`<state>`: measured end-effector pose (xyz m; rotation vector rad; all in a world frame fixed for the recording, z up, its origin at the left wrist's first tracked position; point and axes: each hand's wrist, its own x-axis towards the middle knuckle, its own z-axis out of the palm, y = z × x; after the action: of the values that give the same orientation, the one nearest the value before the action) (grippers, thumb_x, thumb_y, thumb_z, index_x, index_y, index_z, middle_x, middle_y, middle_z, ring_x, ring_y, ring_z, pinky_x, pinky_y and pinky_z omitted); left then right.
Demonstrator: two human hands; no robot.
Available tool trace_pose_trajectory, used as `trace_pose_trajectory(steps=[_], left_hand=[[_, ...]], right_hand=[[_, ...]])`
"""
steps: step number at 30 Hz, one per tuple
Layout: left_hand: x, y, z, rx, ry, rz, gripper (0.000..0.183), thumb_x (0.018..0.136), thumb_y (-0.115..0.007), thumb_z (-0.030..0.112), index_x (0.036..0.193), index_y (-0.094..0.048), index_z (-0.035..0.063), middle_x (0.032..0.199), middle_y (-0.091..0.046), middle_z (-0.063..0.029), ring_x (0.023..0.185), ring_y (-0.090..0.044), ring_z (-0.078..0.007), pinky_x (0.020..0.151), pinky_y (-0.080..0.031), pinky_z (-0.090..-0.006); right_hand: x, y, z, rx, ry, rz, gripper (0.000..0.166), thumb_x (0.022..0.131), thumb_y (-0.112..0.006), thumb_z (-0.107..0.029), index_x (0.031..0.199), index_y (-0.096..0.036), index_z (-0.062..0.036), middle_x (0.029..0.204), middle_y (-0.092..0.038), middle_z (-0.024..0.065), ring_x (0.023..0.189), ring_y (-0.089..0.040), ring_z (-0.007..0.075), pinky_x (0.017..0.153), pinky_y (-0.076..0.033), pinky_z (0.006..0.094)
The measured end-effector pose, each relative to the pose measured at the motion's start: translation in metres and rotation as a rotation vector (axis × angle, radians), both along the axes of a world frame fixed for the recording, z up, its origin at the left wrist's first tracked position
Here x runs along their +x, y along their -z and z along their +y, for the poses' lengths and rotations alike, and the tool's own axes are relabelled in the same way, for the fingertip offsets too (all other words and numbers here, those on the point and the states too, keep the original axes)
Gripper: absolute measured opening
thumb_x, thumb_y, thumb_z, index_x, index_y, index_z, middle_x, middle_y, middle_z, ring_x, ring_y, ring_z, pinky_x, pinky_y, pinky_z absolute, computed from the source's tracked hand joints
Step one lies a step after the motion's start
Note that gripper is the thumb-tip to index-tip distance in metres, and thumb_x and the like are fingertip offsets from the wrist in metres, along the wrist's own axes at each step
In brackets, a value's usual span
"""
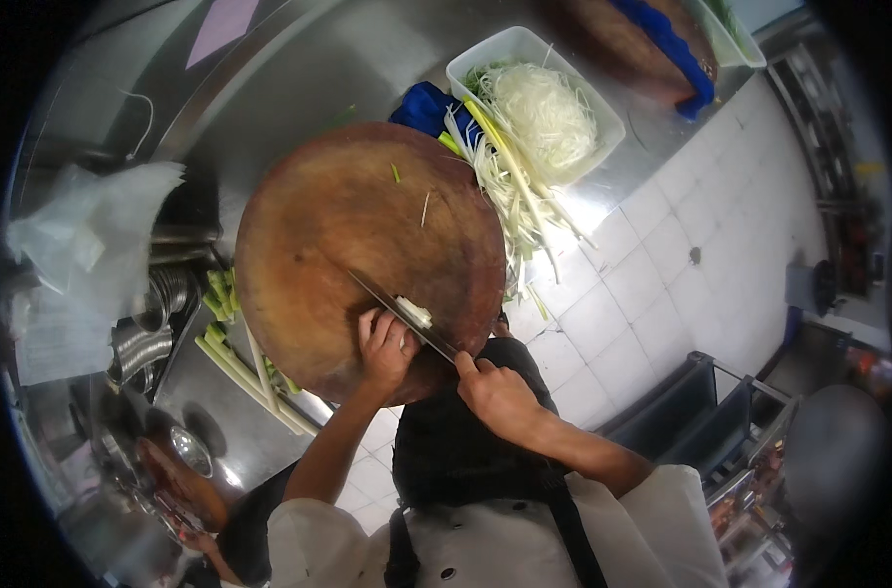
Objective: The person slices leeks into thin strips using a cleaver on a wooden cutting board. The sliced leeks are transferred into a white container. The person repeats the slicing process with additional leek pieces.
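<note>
My right hand is closed around the handle of a kitchen knife, whose blade runs diagonally over a thick round wooden chopping block. Curled fingers of my left hand press a short white piece of leek or scallion against the block, close beside the blade. Part of that white piece shows on the far side of the knife; the rest is hidden by the blade and my fingers. Farther up the block lie a green scrap and a thin pale strip.
Right of the block, a white plastic container holds fine white shreds; pale trimmings spill alongside. A blue cloth lies behind. Leek stalks rest at left, near plastic bags. Another person's hand is at lower left.
</note>
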<state>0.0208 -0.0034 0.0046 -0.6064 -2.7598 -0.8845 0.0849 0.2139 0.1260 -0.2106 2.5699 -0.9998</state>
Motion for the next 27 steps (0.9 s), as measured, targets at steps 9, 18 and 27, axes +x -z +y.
trace_pose_trajectory(steps=[9,18,27], left_hand=[[-0.004,0.003,-0.003,-0.013,0.05,0.012,0.035,0.077,-0.074,0.007,0.112,-0.072,0.0094,0.124,-0.065,-0.0081,0.11,-0.055,-0.0374,0.095,-0.05,-0.0473],[-0.003,0.007,-0.006,-0.001,0.095,0.003,0.031,0.079,-0.072,0.006,0.11,-0.069,0.0074,0.121,-0.063,-0.0104,0.107,-0.055,-0.0393,0.094,-0.05,-0.0491],[-0.005,-0.003,-0.003,0.021,0.065,0.054,0.026,0.081,-0.071,0.009,0.107,-0.068,0.0081,0.118,-0.064,-0.0107,0.106,-0.055,-0.0405,0.094,-0.049,-0.0509]], right_hand=[[0.011,-0.006,0.008,0.01,-0.002,-0.114,0.021,0.094,-0.063,-0.01,0.106,-0.048,-0.0006,0.078,-0.064,0.0232,0.068,-0.067,0.0443,0.061,-0.057,0.0522],[-0.016,0.043,-0.016,0.047,-0.032,-0.043,0.027,0.094,-0.065,-0.013,0.111,-0.048,-0.0006,0.081,-0.068,0.0255,0.068,-0.072,0.0421,0.058,-0.061,0.0498],[-0.024,0.055,-0.008,-0.081,0.013,-0.046,0.022,0.096,-0.059,-0.013,0.11,-0.047,-0.0006,0.074,-0.068,0.0293,0.068,-0.07,0.0457,0.061,-0.058,0.0556]])
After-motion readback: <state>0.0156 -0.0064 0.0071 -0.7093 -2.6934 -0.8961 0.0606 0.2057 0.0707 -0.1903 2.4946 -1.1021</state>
